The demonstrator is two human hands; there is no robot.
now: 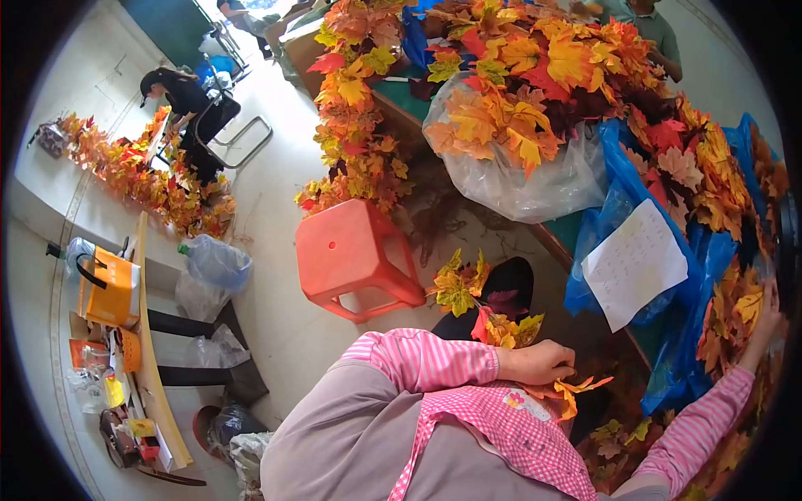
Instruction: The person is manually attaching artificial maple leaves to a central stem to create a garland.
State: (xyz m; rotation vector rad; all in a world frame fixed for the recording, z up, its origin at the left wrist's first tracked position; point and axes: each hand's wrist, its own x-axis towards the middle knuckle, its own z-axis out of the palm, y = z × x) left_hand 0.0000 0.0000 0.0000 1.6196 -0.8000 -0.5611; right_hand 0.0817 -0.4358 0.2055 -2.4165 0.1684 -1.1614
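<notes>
Sprig of autumn leaves (505,331) at the person's lap, below the worktop's near edge.
Curled fingers of the left hand (539,363) hold it; the right hand (770,317) reaches among loose leaves (725,321) at far right, its grip too blurred to tell. Along the near edge of the green worktop (568,230), a clear plastic bag (493,179) of leaves bulges over, beside a blue plastic bag (706,267) with a white paper sheet (635,265) on it. A leaf garland (351,125) hangs off the left end. On the pale floor (276,196) stands a red stool (347,250); beyond, a capped co-worker (194,100) bends by another garland (180,200).
</notes>
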